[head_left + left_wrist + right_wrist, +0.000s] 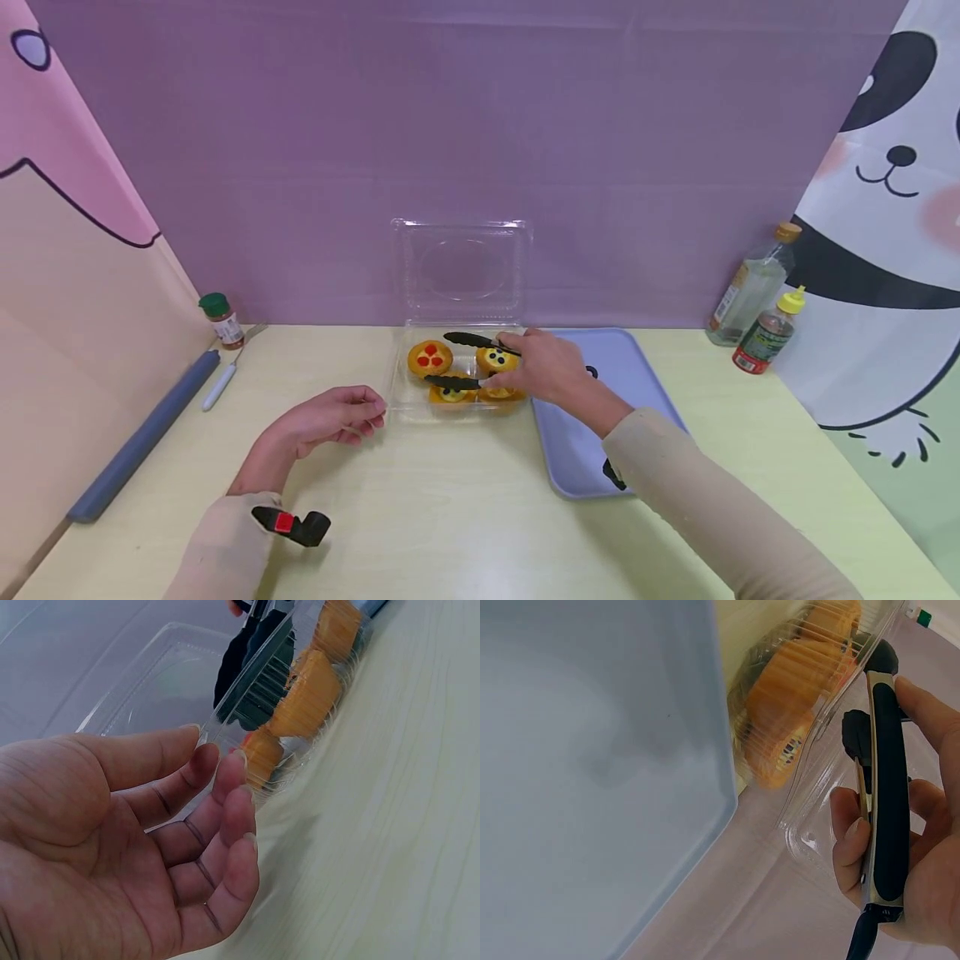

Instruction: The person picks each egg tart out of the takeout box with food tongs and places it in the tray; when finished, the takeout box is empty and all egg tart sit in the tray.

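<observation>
Four tarts (430,360) already sit in the clear container (412,408), its lid (462,271) still raised behind them, so filling looks done and closing left. The right hand (551,367) grips tongs (890,795), their ends apart over the tarts, while the left hand (333,417) pinches the container's rim, the blue tray (573,450) just beside

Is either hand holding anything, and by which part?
The right hand grips tongs by the handles; the left hand seems to pinch the clear container by its near left corner.
</observation>
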{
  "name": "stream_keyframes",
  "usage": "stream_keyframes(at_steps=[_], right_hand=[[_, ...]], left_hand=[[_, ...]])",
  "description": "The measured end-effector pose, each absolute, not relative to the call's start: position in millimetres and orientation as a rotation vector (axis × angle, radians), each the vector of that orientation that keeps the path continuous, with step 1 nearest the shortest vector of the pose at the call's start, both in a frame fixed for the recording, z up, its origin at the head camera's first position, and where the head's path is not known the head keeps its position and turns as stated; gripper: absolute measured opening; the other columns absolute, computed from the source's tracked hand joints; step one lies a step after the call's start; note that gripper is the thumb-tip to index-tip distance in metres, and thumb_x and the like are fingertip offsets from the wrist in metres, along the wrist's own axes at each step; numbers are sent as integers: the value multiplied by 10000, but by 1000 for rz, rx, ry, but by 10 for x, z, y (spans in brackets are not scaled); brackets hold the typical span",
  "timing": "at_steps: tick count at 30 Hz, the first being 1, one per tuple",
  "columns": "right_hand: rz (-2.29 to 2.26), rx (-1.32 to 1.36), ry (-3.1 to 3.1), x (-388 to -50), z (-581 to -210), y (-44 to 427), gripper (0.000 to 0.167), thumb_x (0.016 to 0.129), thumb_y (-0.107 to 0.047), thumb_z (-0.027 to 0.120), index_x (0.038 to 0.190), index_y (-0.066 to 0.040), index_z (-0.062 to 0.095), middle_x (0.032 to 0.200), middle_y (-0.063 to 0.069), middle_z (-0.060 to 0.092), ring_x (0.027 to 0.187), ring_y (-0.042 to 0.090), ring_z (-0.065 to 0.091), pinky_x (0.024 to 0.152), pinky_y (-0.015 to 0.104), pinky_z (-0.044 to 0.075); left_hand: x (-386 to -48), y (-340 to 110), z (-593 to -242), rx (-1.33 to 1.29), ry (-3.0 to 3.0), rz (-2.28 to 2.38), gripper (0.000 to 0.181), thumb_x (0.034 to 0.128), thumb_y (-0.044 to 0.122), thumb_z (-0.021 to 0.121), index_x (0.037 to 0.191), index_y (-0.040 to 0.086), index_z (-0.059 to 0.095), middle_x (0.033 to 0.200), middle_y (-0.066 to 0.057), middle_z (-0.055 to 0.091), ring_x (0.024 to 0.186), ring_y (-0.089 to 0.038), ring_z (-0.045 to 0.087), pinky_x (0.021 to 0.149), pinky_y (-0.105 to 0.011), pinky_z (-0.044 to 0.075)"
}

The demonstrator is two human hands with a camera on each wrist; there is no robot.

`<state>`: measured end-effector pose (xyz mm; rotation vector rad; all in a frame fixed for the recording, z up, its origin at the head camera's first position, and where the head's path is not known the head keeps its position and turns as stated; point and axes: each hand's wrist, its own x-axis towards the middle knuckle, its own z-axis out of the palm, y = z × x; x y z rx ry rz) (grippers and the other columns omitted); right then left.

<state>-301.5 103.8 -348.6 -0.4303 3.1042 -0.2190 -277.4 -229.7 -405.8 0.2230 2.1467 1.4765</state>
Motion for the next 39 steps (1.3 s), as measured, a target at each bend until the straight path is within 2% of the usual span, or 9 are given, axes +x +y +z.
stream_keyframes(at_steps=[4, 9, 16, 21, 24, 31, 35, 39], right_hand=[[-228, -410, 3093, -3019, -3493, 1013, 865, 761, -736, 699, 1497, -351, 458, 1267, 47, 630, 770, 189, 575, 554, 320, 432], [-235, -383, 3101, -3025, -3504, 985, 866, 765, -751, 682, 1496, -342, 463, 1292, 57, 635, 842, 205, 599, 556, 319, 436], [-286, -317, 3056, -3039, -3473, 898, 873, 766, -758, 674, 1497, -329, 464, 1322, 44, 657, 686, 187, 570, 483, 307, 389], [-300, -291, 3041, -3052, -3462, 844, 871, 770, -754, 673, 1496, -321, 466, 1400, 28, 619, 669, 156, 542, 479, 294, 367], [-319, -285, 3036, -3059, -3458, 825, 868, 775, -750, 672, 1497, -315, 466, 1290, 36, 677, 633, 154, 495, 466, 289, 335], [-333, -258, 3048, -3043, -3430, 755, 858, 775, -743, 676, 1484, -295, 492, 1303, 16, 676, 848, 168, 608, 522, 310, 436], [-339, -243, 3036, -3043, -3425, 717, 860, 774, -735, 684, 1481, -283, 497, 1257, 8, 694, 782, 163, 591, 506, 304, 420], [-340, -239, 3029, -3041, -3423, 692, 868, 771, -733, 688, 1482, -273, 496, 1206, 21, 709, 664, 130, 480, 469, 281, 350]], left_hand=[[-2774, -2295, -4065, 215, 2158, 1472, 361, 1024, 310, 572, 1166, -21, 551, 1017, -66, 612, 936, -236, 572, 816, -331, 516], [-2783, -2289, -4075, 196, 2157, 1477, 351, 1023, 307, 573, 1167, -12, 552, 1022, -63, 618, 940, -240, 572, 814, -328, 516], [-2769, -2283, -4064, 195, 2153, 1493, 326, 1026, 289, 569, 1158, -8, 553, 1027, -67, 630, 932, -234, 583, 809, -324, 519], [-2763, -2283, -4064, 185, 2147, 1498, 337, 1024, 285, 573, 1164, -20, 544, 1025, -69, 630, 927, -228, 583, 805, -322, 519], [-2766, -2285, -4065, 172, 2150, 1498, 332, 1023, 283, 575, 1162, -17, 545, 1020, -66, 632, 919, -225, 586, 801, -318, 519], [-2770, -2281, -4067, 171, 2151, 1496, 322, 1025, 269, 571, 1164, -20, 544, 1010, -61, 633, 907, -218, 590, 794, -311, 518], [-2765, -2283, -4059, 180, 2153, 1492, 334, 1024, 274, 572, 1173, -24, 543, 1014, -62, 635, 913, -219, 590, 797, -313, 519], [-2763, -2285, -4052, 178, 2155, 1495, 322, 1025, 270, 572, 1171, -16, 547, 1014, -60, 636, 912, -218, 591, 797, -314, 520]])
